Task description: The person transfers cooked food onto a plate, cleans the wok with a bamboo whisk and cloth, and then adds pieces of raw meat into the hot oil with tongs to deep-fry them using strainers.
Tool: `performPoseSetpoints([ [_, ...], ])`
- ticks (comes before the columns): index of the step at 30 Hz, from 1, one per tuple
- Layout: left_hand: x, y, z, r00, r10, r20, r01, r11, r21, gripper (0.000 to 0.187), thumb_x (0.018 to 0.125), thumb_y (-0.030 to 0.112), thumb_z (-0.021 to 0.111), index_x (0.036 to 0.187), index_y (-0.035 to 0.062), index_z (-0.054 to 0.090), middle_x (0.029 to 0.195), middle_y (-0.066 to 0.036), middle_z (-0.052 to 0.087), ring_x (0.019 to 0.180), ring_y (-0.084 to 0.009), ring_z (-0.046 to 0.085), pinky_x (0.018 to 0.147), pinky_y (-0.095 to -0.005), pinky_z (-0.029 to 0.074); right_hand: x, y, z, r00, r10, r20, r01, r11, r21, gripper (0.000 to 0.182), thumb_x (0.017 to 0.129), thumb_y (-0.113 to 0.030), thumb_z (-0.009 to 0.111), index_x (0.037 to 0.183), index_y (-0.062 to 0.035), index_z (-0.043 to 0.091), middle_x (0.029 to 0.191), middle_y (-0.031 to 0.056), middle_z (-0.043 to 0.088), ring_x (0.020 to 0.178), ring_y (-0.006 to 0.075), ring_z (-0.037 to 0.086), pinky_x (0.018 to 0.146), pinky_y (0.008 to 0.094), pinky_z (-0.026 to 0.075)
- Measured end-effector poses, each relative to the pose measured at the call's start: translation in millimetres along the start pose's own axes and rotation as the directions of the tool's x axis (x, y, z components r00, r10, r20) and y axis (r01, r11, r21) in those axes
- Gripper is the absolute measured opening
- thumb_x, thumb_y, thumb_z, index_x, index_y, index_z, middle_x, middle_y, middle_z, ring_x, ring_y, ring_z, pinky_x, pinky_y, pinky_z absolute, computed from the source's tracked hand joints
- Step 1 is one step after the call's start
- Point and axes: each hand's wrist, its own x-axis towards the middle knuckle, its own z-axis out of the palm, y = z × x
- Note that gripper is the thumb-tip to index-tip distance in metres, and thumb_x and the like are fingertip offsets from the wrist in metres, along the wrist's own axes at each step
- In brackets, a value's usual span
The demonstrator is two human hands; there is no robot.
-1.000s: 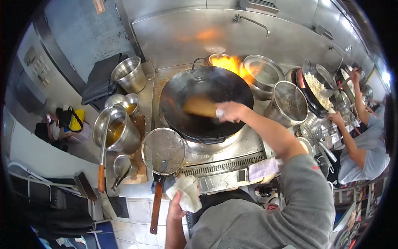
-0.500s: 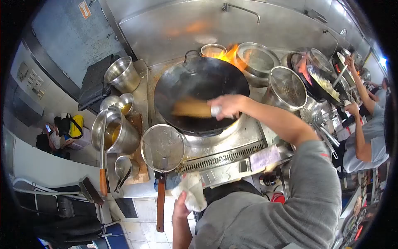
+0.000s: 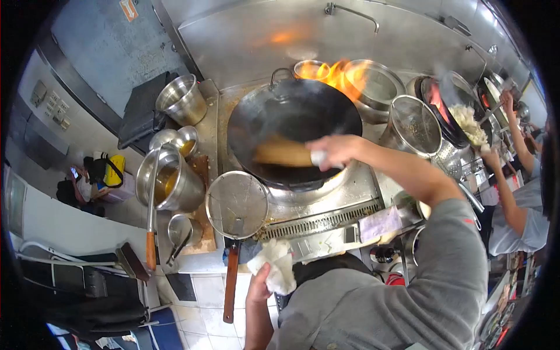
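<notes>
Flames [image 3: 335,79] have been spread wider along the far right edge of the wok [image 3: 294,114] since half a second ago, while the brush [image 3: 283,153] has been kept low in the near half of the bowl. It is gripped at its right end by the right hand [image 3: 335,150], whose fingers are closed around it; the arm is stretched over the near edge of the bench [image 3: 357,191], presumably so that the body can be kept away from the heat. At that near edge a white cloth [image 3: 277,265] is held bunched by the left hand [image 3: 259,283], the thumb pressed into it, perhaps as a guard against hot metal. Near the bench's front left corner a strainer [image 3: 236,204] is laid with its handle overhanging the edge, probably so that it can be grabbed quickly. A ladle [image 3: 151,251] is likewise leaned across the large pot [image 3: 192,192] by the left edge.

The brush is blurred, so whether the metal is being touched cannot be told, nor whether the pale band by the fingers belongs to it. Most left fingers are hidden by the cloth, and the burner by the wok. At the right, a co-worker [image 3: 528,224] is partly cut off by the dark lens border.
</notes>
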Motion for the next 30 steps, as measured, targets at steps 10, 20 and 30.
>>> performPoseSetpoints([
  [10,8.7,18.6,12.8,0.994,0.082,0.074,-0.064,0.975,-0.215,0.070,0.084,0.040,0.057,0.140,0.0101,0.026,0.130,-0.025,0.042,0.109,-0.0363,0.053,0.075,-0.0440,0.055,49.1,90.0,-69.2,0.428,-0.053,-0.902,-0.381,0.895,-0.233,0.055,0.076,-0.016,0.055,0.129,-0.0176,0.043,0.094,0.0206,0.064,0.081,0.0343,0.065,0.077,0.0429,0.051],
  [20,-11.4,27.6,3.7,0.998,0.024,0.052,-0.024,1.000,0.001,0.072,0.082,0.041,0.059,0.136,0.0036,0.030,0.127,-0.022,0.048,0.098,-0.0364,0.059,0.078,-0.0457,0.053,-69.0,44.2,-76.2,0.975,0.215,0.064,-0.173,0.902,-0.397,0.076,0.070,-0.025,0.068,0.139,-0.0178,0.036,0.108,0.0103,0.062,0.090,0.0269,0.062,0.073,0.0345,0.052],
  [30,-5.6,25.8,7.1,0.974,-0.091,0.207,0.076,0.994,0.078,0.075,0.077,0.047,0.059,0.130,-0.0029,0.039,0.125,-0.029,0.047,0.100,-0.0362,0.058,0.075,-0.0446,0.053,-31.3,-22.7,1.3,0.989,0.114,-0.089,-0.122,0.988,-0.092,0.069,0.068,-0.025,0.068,0.133,-0.0196,0.046,0.120,0.0134,0.055,0.085,0.0266,0.063,0.063,0.0396,0.056],
])
